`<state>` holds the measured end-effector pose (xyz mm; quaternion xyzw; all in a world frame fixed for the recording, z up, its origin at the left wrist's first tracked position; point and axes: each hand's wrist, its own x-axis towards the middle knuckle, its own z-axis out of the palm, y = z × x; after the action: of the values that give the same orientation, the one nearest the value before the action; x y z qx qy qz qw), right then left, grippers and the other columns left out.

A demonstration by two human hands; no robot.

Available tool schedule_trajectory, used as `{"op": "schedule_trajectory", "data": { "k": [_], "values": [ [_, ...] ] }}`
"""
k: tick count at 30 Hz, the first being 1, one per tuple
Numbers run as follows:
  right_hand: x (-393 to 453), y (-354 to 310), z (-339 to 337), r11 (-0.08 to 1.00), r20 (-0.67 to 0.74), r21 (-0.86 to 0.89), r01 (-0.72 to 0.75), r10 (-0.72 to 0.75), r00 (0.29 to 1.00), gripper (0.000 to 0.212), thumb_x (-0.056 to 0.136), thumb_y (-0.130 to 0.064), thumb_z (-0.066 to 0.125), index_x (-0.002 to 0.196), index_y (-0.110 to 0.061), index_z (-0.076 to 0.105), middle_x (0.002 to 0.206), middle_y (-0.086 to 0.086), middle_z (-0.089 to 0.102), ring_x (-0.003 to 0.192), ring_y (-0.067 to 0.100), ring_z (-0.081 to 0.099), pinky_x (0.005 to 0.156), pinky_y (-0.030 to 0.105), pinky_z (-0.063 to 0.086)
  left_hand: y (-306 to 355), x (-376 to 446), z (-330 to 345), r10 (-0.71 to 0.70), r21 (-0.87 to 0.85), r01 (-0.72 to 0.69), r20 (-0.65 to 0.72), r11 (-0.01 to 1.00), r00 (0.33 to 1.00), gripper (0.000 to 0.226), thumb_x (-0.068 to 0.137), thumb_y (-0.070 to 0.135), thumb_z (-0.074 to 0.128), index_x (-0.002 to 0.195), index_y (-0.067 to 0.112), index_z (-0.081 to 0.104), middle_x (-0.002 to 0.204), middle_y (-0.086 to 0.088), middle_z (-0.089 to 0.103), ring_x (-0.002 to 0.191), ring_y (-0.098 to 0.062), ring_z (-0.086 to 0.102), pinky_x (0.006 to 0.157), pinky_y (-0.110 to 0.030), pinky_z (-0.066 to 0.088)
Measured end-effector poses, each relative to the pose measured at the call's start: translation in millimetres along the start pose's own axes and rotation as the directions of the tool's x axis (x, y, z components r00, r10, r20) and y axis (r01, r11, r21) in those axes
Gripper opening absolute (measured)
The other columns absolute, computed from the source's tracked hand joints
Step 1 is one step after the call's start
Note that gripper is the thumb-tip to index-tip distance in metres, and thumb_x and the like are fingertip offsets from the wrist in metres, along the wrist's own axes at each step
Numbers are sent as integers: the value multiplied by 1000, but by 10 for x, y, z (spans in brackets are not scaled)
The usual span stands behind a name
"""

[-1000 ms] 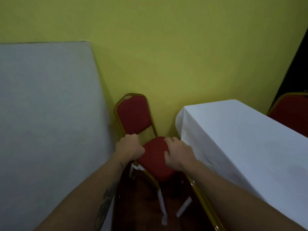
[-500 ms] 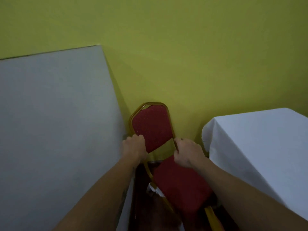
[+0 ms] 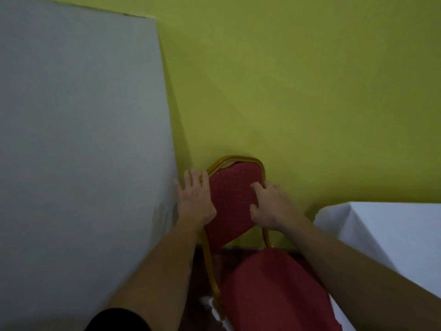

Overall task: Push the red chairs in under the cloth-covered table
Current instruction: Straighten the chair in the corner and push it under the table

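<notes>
Both hands on the red chair (image 3: 235, 199) backrest: left hand (image 3: 195, 201) flat, fingers spread, on its left edge; right hand (image 3: 270, 205) loosely curled on its right edge, neither clamped. Seat below the grip, cloth-covered surface (image 3: 391, 225) off right, well apart.

One head view looks steeply down, close over the red chair (image 3: 235, 201) toward the wall (image 3: 310, 91)

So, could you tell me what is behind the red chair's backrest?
Directly behind the backrest is the yellow-green wall. Whether the gold frame touches it cannot be told. The left hand and right hand cover the backrest's side edges.
</notes>
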<state>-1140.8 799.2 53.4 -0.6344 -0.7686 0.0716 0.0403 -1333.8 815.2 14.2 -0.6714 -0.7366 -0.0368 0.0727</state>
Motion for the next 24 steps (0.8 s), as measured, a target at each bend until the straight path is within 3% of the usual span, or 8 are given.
{"op": "schedule_trajectory", "data": {
  "k": [6,10,16,19,22,24],
  "values": [
    [1072,-326,272,994,93,79,-82,75,993,74,95,-37,52,159,-16,23,154,17,34,139,40,36,111,53,39,-292,843,565,11,6,-12,87,1000,996,113,80,40,69,160,8,-4,167,-24,-5,154,-40,-2,121,-63,8],
    [1593,-481,482,972,151,180,-150,124,981,71,96,-37,53,157,-14,26,155,18,33,139,43,36,110,53,39,-384,1171,852,37,0,-38,161,999,986,120,78,44,70,160,7,-9,167,-24,-12,154,-39,-9,120,-67,0],
    [2274,-667,753,819,256,440,-369,279,926,80,92,-37,54,159,-10,21,155,24,35,138,47,41,112,51,38,-445,1412,1201,124,-100,-101,271,990,954,118,78,39,65,159,6,-14,166,-22,-17,154,-37,-12,119,-68,1],
    [2576,-769,851,685,285,554,-474,379,880,88,93,-32,56,160,0,8,157,27,36,139,45,42,111,44,37,-463,1477,1370,164,-335,-58,298,940,941,117,79,38,70,158,7,-9,169,-16,-6,155,-33,-3,123,-61,4],
    [2788,-866,944,582,321,581,-569,479,817,100,99,-41,53,158,5,-13,163,34,19,144,46,34,113,46,34,-459,1501,1485,156,-482,-4,276,876,949,115,76,46,79,157,14,4,164,-8,18,150,-28,21,123,-53,20],
    [2844,-897,1001,549,344,574,-607,512,787,108,99,-47,52,156,1,-26,164,37,9,143,48,36,112,48,38,-449,1502,1500,134,-538,34,270,842,954,103,76,39,82,152,16,17,152,-6,34,140,-25,36,117,-43,33]
  ]
}}
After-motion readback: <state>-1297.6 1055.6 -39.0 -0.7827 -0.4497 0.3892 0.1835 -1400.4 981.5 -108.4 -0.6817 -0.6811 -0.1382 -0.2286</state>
